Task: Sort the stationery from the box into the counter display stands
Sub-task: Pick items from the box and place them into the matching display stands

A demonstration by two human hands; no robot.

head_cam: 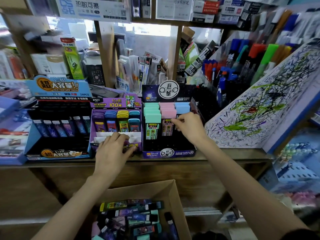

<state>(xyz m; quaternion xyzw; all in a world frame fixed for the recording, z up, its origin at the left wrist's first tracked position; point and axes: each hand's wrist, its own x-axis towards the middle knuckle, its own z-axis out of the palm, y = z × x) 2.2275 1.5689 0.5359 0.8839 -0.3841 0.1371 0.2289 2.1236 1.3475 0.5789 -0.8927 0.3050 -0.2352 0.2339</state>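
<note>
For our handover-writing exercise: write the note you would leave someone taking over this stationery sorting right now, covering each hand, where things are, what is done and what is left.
Left hand: at the front of the purple stand, fingers curled over something purple; grip unclear.
Right hand: pinches a lead case in the right column of the dark stand.
Done: its green and pink columns are part filled; the blue stand holds a row.
Left: many cases lie in the cardboard box.
</note>
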